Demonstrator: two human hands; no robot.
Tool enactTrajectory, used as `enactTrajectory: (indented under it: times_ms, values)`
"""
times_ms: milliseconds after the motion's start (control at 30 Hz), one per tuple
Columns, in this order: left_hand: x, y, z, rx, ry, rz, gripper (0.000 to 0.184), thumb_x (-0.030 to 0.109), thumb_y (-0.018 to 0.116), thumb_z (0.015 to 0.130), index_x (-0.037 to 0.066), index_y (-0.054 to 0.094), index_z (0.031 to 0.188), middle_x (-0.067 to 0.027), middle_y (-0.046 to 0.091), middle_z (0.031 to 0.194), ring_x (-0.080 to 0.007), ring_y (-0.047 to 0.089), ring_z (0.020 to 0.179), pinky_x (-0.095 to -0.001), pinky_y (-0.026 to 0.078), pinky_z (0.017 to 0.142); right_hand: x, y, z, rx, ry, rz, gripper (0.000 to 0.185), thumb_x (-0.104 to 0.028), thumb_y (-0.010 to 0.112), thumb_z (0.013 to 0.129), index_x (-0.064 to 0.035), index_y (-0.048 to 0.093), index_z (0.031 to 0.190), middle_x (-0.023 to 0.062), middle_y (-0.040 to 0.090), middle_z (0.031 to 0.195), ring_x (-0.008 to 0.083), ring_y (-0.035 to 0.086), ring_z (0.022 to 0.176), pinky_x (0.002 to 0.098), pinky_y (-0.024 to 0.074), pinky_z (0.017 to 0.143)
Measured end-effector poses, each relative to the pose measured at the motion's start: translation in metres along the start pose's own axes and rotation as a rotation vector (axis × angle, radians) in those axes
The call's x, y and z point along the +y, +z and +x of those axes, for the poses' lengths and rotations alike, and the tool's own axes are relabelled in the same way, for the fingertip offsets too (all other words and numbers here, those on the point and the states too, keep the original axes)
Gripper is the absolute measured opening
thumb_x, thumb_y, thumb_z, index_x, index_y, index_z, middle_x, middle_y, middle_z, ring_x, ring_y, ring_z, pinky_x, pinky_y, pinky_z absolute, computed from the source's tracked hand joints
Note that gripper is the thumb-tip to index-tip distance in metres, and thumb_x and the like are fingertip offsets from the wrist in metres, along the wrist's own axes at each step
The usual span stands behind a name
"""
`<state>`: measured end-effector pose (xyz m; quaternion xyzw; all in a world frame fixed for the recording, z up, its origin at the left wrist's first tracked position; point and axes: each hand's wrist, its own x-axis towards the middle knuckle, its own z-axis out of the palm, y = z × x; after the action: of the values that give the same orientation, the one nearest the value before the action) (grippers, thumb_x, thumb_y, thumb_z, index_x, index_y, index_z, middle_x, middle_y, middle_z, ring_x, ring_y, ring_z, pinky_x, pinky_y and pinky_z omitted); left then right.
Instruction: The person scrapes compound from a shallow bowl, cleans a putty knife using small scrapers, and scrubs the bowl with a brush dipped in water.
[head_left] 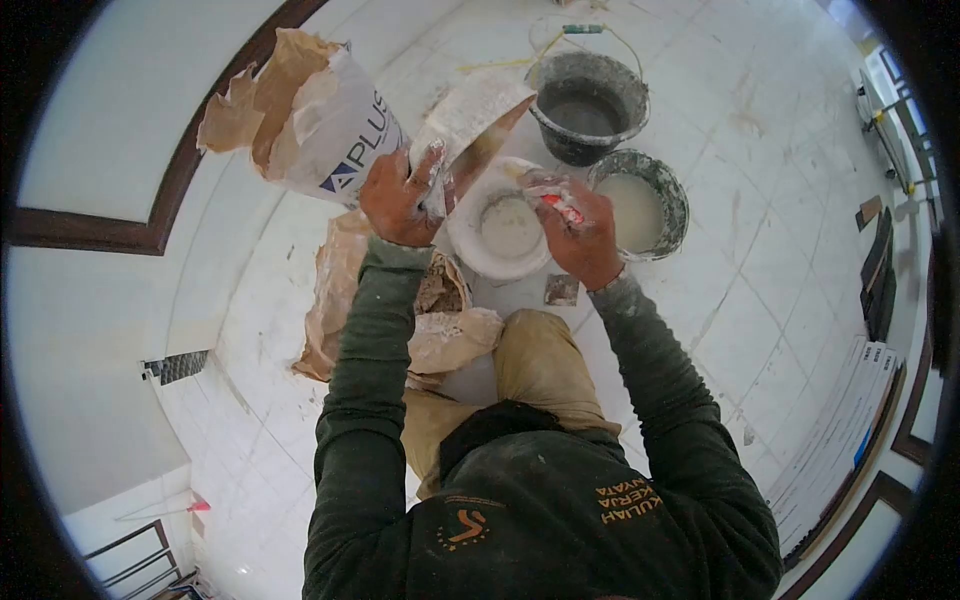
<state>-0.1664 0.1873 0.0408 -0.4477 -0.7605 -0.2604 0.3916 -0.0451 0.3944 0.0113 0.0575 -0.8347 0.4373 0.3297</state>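
My left hand [400, 195] is closed on a wide, flat plaster-coated board [475, 115] that tilts up beyond my fingers. My right hand [578, 225] grips a red-handled tool [562, 207], its handle smeared white; its working end is hard to make out. Between and below both hands stands a round white tub [487, 262] with pale paste inside. Just right of my right hand is a dark bucket of milky liquid [640, 212]. An upright paper sack marked "APLUS" [345, 135] touches the area beside my left hand.
A black bucket with a wire handle [575, 145] stands behind the tub. An opened brown paper bag [340, 300] of grey powder lies by my left forearm. A small square plate [561, 290] rests on the tiled floor. Long boxes [840, 440] line the right wall.
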Motion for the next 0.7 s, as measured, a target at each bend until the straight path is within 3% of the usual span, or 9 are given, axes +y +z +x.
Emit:
enactTrajectory:
  times_ms: [67,200,267,300,367,400,467,567,700]
  values:
    - [-0.001,0.005,-0.005,0.006,-0.044,0.0,0.046,0.015,0.065,0.069,0.007,0.059,0.114,-0.0174,0.062,0.094,-0.0358,0.06,0.08,-0.044,0.049,0.069,-0.011,0.001,-0.003,-0.121,0.229,0.327,0.025,-0.01,0.069,0.078,-0.0006,0.062,0.1,0.0183,0.064,0.098,0.0297,0.063,0.083,0.0347,0.0485,0.075]
    - [-0.008,0.002,-0.011,-0.056,-0.042,0.038,0.046,0.015,0.066,0.069,0.007,0.059,0.114,-0.0184,0.062,0.093,-0.036,0.061,0.081,-0.0441,0.05,0.069,-0.015,-0.017,-0.002,-0.164,0.318,0.53,0.027,-0.009,0.069,0.077,-0.0014,0.062,0.102,0.0163,0.065,0.097,0.0272,0.064,0.083,0.0335,0.0484,0.075]
    - [-0.009,-0.001,-0.013,-0.128,-0.014,0.115,0.045,0.015,0.067,0.07,0.007,0.059,0.113,-0.019,0.063,0.092,-0.0366,0.061,0.08,-0.0436,0.05,0.068,-0.016,-0.03,-0.003,-0.051,0.109,0.169,0.025,-0.008,0.069,0.077,-0.0026,0.063,0.1,0.0134,0.066,0.098,0.0251,0.064,0.084,0.0329,0.0485,0.075]
    - [-0.008,-0.002,-0.013,-0.13,-0.018,0.113,0.045,0.015,0.067,0.07,0.007,0.059,0.113,-0.019,0.063,0.092,-0.0366,0.061,0.08,-0.0436,0.05,0.068,-0.013,-0.031,0.005,-0.055,0.112,0.168,0.025,-0.008,0.069,0.077,-0.0026,0.063,0.1,0.0134,0.066,0.098,0.0251,0.064,0.084,0.0329,0.0485,0.075]
    - [-0.006,-0.001,-0.008,-0.122,0.003,0.043,0.042,0.015,0.067,0.071,0.006,0.06,0.111,-0.0194,0.063,0.092,-0.0372,0.061,0.081,-0.0442,0.05,0.069,-0.002,-0.032,0.028,0.043,-0.264,0.042,0.025,-0.007,0.071,0.076,-0.0032,0.063,0.099,0.0095,0.067,0.098,0.0229,0.064,0.082,0.0334,0.0485,0.075]
    - [-0.005,0.0,-0.004,-0.114,0.007,0.04,0.042,0.015,0.067,0.071,0.006,0.06,0.111,-0.0194,0.063,0.092,-0.0372,0.061,0.081,-0.0442,0.05,0.069,0.004,-0.027,0.024,0.046,-0.27,0.034,0.025,-0.007,0.071,0.076,-0.0032,0.063,0.099,0.0095,0.067,0.098,0.0229,0.064,0.082,0.0334,0.0485,0.075]
    - [-0.004,0.001,0.001,0.032,0.043,0.02,0.041,0.016,0.067,0.072,0.008,0.061,0.111,-0.0187,0.062,0.093,-0.0365,0.061,0.08,-0.0445,0.049,0.067,0.019,-0.011,0.008,0.055,-0.18,0.034,0.025,-0.007,0.072,0.075,-0.0029,0.063,0.098,0.0093,0.067,0.097,0.0232,0.064,0.081,0.0341,0.0485,0.074]
    - [-0.003,0.004,0.0,0.003,0.012,0.032,0.041,0.017,0.067,0.072,0.008,0.06,0.112,-0.0182,0.062,0.094,-0.0353,0.061,0.079,-0.0443,0.049,0.066,0.0,-0.001,-0.006,-0.031,0.118,0.22,0.021,-0.006,0.071,0.075,-0.0031,0.064,0.094,0.009,0.067,0.095,0.0245,0.064,0.079,0.0342,0.0488,0.072]
    - [-0.012,0.014,-0.017,-0.056,0.024,0.072,0.041,0.017,0.067,0.072,0.008,0.061,0.111,-0.0176,0.062,0.096,-0.0344,0.061,0.078,-0.0428,0.049,0.065,-0.011,-0.023,-0.008,-0.236,0.191,0.314,0.013,-0.009,0.067,0.08,-0.0025,0.065,0.091,0.0119,0.067,0.092,0.0239,0.065,0.079,0.033,0.0495,0.071]
